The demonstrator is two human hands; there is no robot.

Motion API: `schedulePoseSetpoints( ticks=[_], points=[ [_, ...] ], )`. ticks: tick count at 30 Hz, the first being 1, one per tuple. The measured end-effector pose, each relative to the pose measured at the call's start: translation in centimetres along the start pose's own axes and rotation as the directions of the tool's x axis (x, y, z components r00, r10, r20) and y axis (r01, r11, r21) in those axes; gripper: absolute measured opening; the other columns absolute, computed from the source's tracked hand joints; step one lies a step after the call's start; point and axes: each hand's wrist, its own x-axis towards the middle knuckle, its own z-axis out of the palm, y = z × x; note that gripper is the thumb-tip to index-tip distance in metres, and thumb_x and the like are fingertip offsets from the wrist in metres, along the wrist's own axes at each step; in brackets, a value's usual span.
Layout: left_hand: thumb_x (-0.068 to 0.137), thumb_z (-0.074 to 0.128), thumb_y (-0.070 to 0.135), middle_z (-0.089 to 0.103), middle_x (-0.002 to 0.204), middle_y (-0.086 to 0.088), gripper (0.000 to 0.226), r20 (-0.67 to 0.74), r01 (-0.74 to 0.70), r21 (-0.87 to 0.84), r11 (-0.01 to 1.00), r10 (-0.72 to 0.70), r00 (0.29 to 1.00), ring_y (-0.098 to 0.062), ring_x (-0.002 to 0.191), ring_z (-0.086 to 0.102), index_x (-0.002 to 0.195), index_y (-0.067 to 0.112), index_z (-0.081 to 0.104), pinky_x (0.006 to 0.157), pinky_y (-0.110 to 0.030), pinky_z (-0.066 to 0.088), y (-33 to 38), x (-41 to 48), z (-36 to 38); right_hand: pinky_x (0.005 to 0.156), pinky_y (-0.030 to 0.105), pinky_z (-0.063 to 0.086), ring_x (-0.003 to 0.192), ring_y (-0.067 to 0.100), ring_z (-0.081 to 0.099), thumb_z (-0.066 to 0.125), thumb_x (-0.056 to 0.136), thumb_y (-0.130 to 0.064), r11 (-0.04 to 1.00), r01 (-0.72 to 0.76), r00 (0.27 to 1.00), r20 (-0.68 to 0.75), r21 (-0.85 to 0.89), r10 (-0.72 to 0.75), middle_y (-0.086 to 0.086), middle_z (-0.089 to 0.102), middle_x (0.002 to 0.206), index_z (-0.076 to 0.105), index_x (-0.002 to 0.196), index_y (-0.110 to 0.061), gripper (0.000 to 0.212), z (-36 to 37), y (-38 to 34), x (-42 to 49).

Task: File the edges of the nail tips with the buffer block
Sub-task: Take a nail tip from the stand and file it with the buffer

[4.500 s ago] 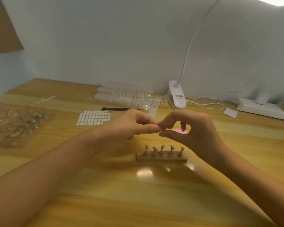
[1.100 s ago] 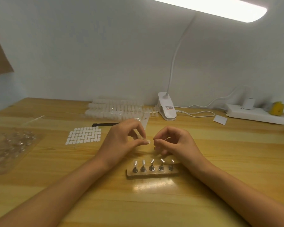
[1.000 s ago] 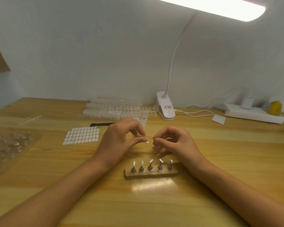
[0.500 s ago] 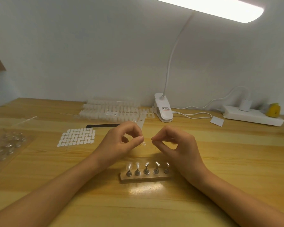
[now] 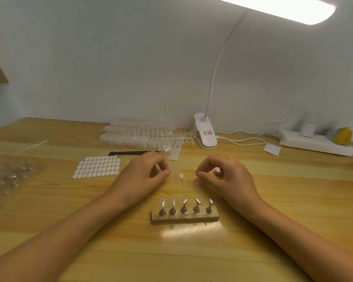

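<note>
Nail stand (image 5: 184, 215): just nearer than the fingers.
Left hand (image 5: 143, 176): thumb and forefinger pinched narrow; contents indiscernible.
Right hand (image 5: 228, 177): fingers curled narrow, grip unclear.
Buffer block (image 5: 217, 170): pink corner peeking behind right fingers.

The table (image 5: 293, 200) is of light wood with a smooth varnish, glossy enough to mirror the lamp light. The holder block (image 5: 192, 218) looks matt and a little rough; its five pegs (image 5: 184, 208) are shiny metal. The lamp clip (image 5: 205, 135) is smooth white plastic. The strips of nail tips (image 5: 139, 135) and the tray (image 5: 6, 180) are clear plastic. The buffer block (image 5: 217, 170), mostly hidden, looks matt.
</note>
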Motion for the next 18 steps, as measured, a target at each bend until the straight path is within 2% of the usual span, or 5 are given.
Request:
schedulePoseSetpoints(
  ticks=[5,10,13,15,18],
  points=[
    [0.09,0.063,0.03,0.055,0.099,0.016,0.005,0.011,-0.009,0.085,0.996,0.008,1.0,-0.001,0.097,0.051,0.086,0.027,0.061,0.079,-0.014,0.039,-0.2,0.2,0.2,0.062,0.006,0.04,0.079,-0.013,0.053,0.074,0.087,-0.027,0.997,0.006,0.998,-0.056,0.078,-0.002,-0.012,0.065,0.1,0.071,0.095,-0.03,0.01,-2.0,2.0,1.2],
    [0.085,0.07,0.03,0.058,0.095,0.015,0.003,-0.086,0.021,-0.089,0.996,-0.029,0.996,0.001,0.087,0.051,0.085,0.028,0.068,0.072,-0.013,0.038,0.3,0.1,-0.3,0.067,0.016,0.037,0.081,-0.012,0.05,0.075,0.084,-0.034,0.996,0.01,0.958,0.285,-0.085,0.014,-0.02,0.056,0.11,0.066,0.099,-0.041,0.018,-3.5,3.9,1.4],
    [0.077,0.067,0.045,0.065,0.089,0.017,0.016,-0.061,0.053,-0.287,0.957,-0.073,0.995,-0.004,0.081,0.053,0.082,0.031,0.073,0.07,-0.014,0.039,0.9,0.1,-0.7,0.066,0.017,0.042,0.074,0.003,0.051,0.072,0.086,-0.029,0.998,0.067,0.977,0.202,0.011,-0.068,-0.016,0.064,0.101,0.067,0.092,-0.039,0.012,-3.3,3.3,1.3],
    [0.07,0.066,0.054,0.068,0.089,0.019,0.028,-0.018,0.064,-0.39,0.919,-0.077,0.997,-0.013,0.085,0.056,0.082,0.031,0.076,0.074,-0.019,0.043,1.4,0.1,-0.8,0.063,0.013,0.041,0.074,0.003,0.052,0.066,0.083,-0.043,0.986,0.12,0.982,0.134,0.112,-0.135,-0.016,0.068,0.094,0.068,0.09,-0.039,0.009,-2.8,2.0,1.1],
    [0.068,0.07,0.052,0.07,0.088,0.015,0.028,0.021,0.072,-0.482,0.873,-0.071,0.997,-0.012,0.085,0.058,0.082,0.028,0.077,0.075,-0.015,0.046,2.0,0.2,-0.4,0.069,0.014,0.039,0.09,0.0,0.051,0.057,0.077,-0.06,0.972,0.212,0.967,0.122,0.102,-0.223,-0.02,0.066,0.09,0.07,0.09,-0.039,0.028,-1.8,0.2,0.9]
  ],
)
